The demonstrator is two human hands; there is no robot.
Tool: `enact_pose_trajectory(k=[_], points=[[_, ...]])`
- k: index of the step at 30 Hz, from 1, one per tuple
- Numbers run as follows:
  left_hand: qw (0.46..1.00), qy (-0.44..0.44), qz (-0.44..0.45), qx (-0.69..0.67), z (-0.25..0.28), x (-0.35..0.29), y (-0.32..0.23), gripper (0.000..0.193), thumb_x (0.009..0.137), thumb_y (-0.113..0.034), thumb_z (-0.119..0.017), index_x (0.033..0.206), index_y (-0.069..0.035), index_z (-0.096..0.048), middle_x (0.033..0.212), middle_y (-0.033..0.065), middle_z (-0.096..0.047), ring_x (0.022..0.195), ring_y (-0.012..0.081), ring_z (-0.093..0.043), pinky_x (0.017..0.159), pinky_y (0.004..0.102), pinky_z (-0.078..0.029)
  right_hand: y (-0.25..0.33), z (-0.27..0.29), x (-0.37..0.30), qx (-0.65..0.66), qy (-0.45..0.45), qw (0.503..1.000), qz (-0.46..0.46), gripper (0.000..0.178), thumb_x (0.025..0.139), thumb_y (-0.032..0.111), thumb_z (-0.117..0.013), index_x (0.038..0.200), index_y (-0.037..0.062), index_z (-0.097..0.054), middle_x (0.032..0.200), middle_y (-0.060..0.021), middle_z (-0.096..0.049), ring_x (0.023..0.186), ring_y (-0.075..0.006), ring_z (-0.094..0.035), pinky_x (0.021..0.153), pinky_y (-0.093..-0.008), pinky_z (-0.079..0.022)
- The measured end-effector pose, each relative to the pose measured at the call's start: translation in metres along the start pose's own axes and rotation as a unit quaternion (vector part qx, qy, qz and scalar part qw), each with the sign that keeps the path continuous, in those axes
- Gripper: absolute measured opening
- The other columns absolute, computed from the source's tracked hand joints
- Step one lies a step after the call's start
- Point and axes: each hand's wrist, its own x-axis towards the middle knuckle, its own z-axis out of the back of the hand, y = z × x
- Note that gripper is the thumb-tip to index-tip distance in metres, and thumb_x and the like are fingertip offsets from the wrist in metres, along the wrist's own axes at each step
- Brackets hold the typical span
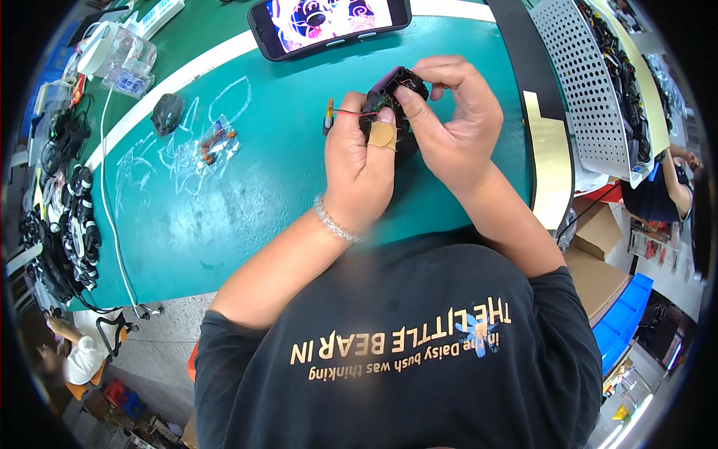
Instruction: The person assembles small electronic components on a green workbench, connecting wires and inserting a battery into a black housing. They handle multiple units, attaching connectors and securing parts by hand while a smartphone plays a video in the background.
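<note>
A small black electronic housing with a purple edge is held up between my two hands above the green table. My left hand closes round its lower left side, the thumb, wrapped in a tan bandage, pressing on it. From the housing a thin red wire runs left to a small part with a yellowish end, which sticks out beside my left hand. My right hand grips the right side, its thumb pushed against the open inner face. What lies under the fingertips is hidden.
A phone with a lit screen stands at the far edge. On the green mat lie clear plastic bags with small brown parts and a dark lump. Black cables pile up left. A perforated white basket stands right.
</note>
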Motion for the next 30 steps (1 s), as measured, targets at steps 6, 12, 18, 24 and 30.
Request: enact_pose_trajectory(k=[6,12,18,24,30], points=[[0.999,-0.008,0.014,0.049,0.003,0.003,0.001,0.034,0.097,-0.015,-0.047,0.123,0.005,-0.041,0.104,0.0065,-0.057,0.090,0.0088,-0.052,0.078,0.0236,-0.043,0.002,0.003,0.011,-0.028,0.062,0.997,0.025,0.020,0.069,0.001,-0.072,0.083,0.0020,-0.057,0.080,-0.0094,-0.060,0.071,-0.0220,-0.057,0.059,-0.0289,-0.044],[0.997,-0.078,-0.020,-0.002,-0.005,0.006,0.006,0.021,0.095,-0.016,-0.049,0.105,0.003,-0.048,0.085,0.0023,-0.057,0.072,0.0061,-0.047,0.063,0.0220,-0.042,0.073,0.033,0.041,0.131,0.272,0.951,0.069,0.023,0.071,-0.006,-0.064,0.092,0.0005,-0.058,0.096,-0.0116,-0.056,0.090,-0.0220,-0.054,0.077,-0.0305,-0.043],[0.988,-0.130,0.080,0.003,-0.004,0.011,0.003,0.025,0.096,-0.022,-0.048,0.101,0.003,-0.050,0.082,0.0066,-0.058,0.070,0.0106,-0.053,0.060,0.0270,-0.044,0.107,0.024,0.058,0.263,0.454,0.844,0.114,0.020,0.073,-0.003,-0.062,0.092,0.0003,-0.058,0.096,-0.0119,-0.056,0.089,-0.0226,-0.055,0.077,-0.0315,-0.043],[0.971,0.025,0.056,0.232,0.005,0.006,-0.005,0.029,0.094,-0.023,-0.047,0.096,0.005,-0.051,0.080,0.0183,-0.060,0.077,0.0301,-0.056,0.097,0.0430,-0.032,0.126,0.023,0.072,0.227,0.479,0.843,0.096,0.018,0.075,-0.001,-0.060,0.092,0.0002,-0.058,0.095,-0.0121,-0.057,0.088,-0.0233,-0.055,0.077,-0.0325,-0.044],[0.992,0.013,0.124,-0.020,-0.003,0.006,0.004,0.025,0.097,-0.017,-0.047,0.114,0.001,-0.044,0.096,0.0097,-0.057,0.080,0.0143,-0.058,0.073,0.0276,-0.048,0.140,0.014,0.074,0.223,0.483,0.840,0.103,0.015,0.077,0.002,-0.059,0.092,0.0000,-0.057,0.094,-0.0124,-0.057,0.087,-0.0240,-0.056,0.076,-0.0335,-0.044]])
